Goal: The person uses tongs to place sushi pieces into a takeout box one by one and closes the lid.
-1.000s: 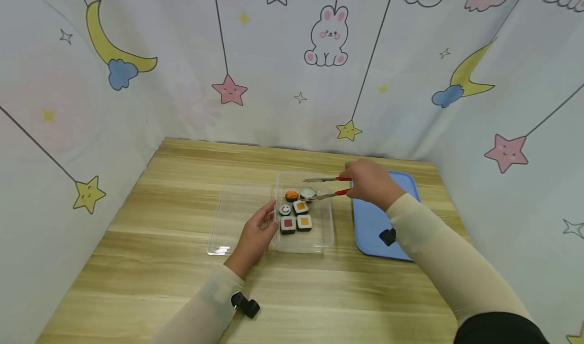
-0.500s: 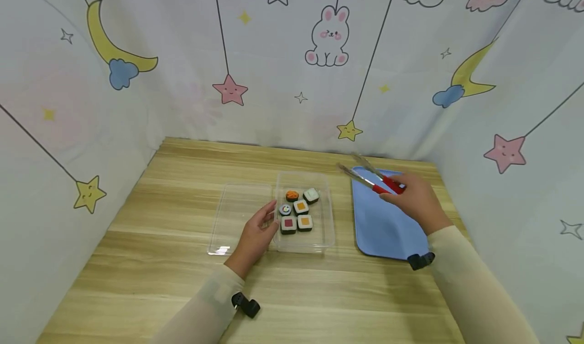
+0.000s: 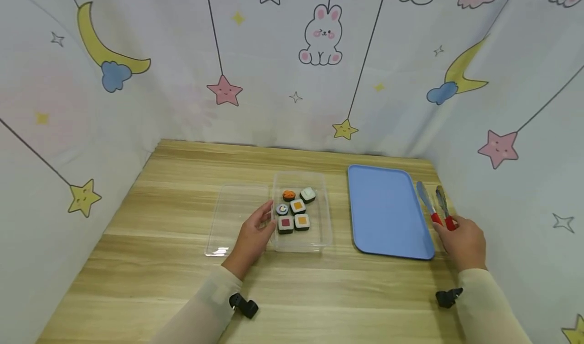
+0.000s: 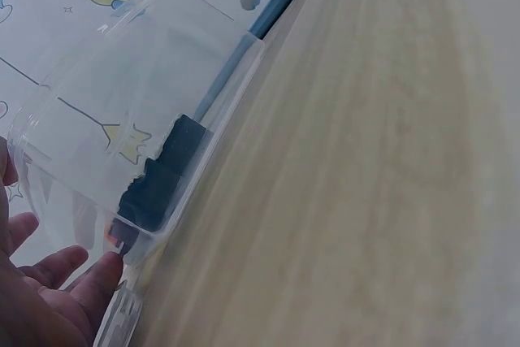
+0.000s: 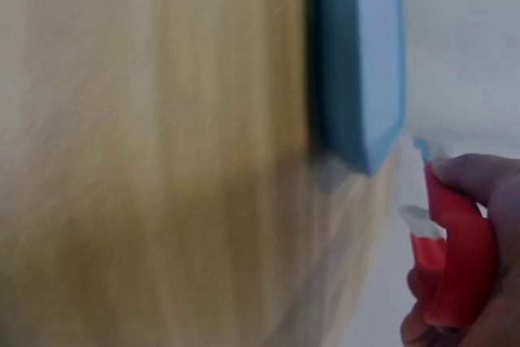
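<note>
Here the right hand [image 3: 463, 240] pinches the tongs [image 3: 429, 202], arms apart and aimed at eleven o'clock, tray [image 3: 388, 209] toward its ten, while the nearer left hand [image 3: 252, 235], fingers spread, touches the clear box [image 3: 298, 248] with the sushi [image 3: 298, 206] at its two o'clock.

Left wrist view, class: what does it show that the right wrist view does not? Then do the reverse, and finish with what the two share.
Left wrist only: the left hand at the clear container, with dark sides of the sushi pieces seen through its wall.

Right wrist only: a close look at the right hand gripping the tongs by their red handles.

Both: part of the tongs, the blue tray, the wooden table and the printed curtain.
</note>
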Tool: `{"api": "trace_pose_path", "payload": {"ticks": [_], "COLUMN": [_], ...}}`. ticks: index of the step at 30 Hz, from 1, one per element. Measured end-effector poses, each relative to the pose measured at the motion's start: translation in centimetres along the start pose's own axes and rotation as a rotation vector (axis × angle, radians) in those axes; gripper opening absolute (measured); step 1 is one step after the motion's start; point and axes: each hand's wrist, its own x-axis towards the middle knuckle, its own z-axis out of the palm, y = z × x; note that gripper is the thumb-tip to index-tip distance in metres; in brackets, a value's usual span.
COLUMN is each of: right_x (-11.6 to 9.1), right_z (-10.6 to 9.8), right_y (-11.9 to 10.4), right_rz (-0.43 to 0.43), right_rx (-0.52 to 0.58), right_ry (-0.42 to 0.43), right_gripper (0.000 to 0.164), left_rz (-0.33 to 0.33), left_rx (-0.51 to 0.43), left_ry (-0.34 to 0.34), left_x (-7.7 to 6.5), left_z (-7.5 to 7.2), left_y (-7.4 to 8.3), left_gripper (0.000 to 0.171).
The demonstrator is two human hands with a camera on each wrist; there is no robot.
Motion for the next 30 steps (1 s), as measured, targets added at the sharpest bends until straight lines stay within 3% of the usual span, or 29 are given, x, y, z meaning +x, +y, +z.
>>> {"api": "trace_pose_path", "payload": {"ticks": [5,16,23,30], "right_x": [-0.3,0.1,0.7,0.6], "right_z": [0.2,1.7,2.3,2.2], "right_y": [1.3,1.5,1.2,0.8], "right_rz": [-0.011,0.005,-0.094,-0.089], "right_rx": [-0.039,-0.062,-0.106,-0.107], "right_ry": [-0.026,-0.141,-0.11,-0.123], "right_gripper": [0.067,0.064,0.058,0.057], "left_rz": [-0.011,-0.012,-0.047,-0.052], "left_rx": [0.002,-0.007,-0.007,-0.008], "left_ry": [0.002,0.006,0.022,0.008], "left_x": [0.0,0.0,-0.2,-0.1], "left_z": [-0.1,0.1,0.3,0.2], "left_y": [0.3,0.2,0.8,0.8], "left_gripper": [0.056,0.056,0.056,0.057]}}
